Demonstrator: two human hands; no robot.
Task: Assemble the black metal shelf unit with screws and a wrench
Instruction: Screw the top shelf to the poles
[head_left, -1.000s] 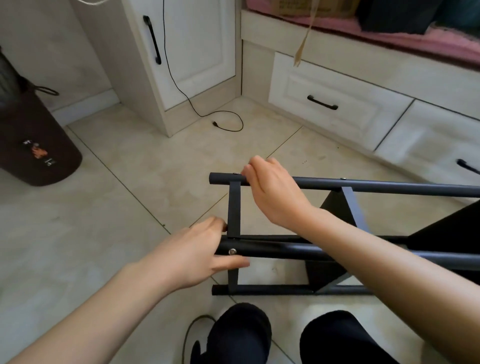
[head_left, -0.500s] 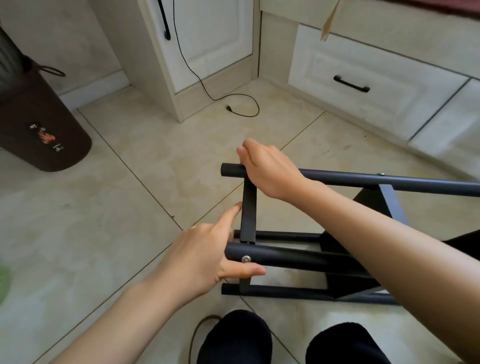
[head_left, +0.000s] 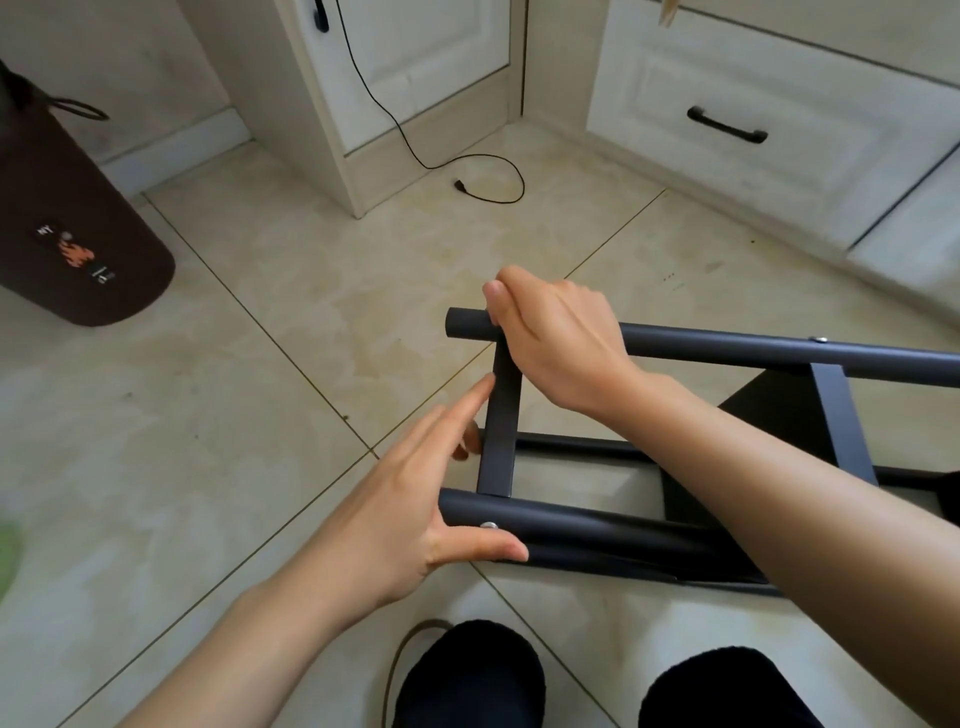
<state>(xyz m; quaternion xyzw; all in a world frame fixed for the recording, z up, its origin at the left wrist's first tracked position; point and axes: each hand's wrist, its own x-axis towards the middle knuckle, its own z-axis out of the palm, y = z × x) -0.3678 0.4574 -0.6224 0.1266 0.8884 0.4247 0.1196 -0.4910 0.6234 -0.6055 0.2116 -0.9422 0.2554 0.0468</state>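
Shelf unit (head_left: 675, 540) of black metal lies on its side on the tiled floor (head_left: 260, 415), its tubes running off to the right. Right hand (head_left: 558, 338) is curled round the far tube (head_left: 779, 351) close to its left end, gripping it. Left hand (head_left: 421, 499) is spread at the near tube (head_left: 597, 530): the thumb lies along the tube's near side just below a silver screw (head_left: 488, 525), and the forefinger stretches up to touch the flat crossbar (head_left: 500, 426) that joins the two tubes. A second screw (head_left: 821, 340) shows on the far tube to the right. A dark bin (head_left: 78, 234) stands far left, and a black cable (head_left: 467, 171) trails across the floor before white cabinets (head_left: 415, 78).
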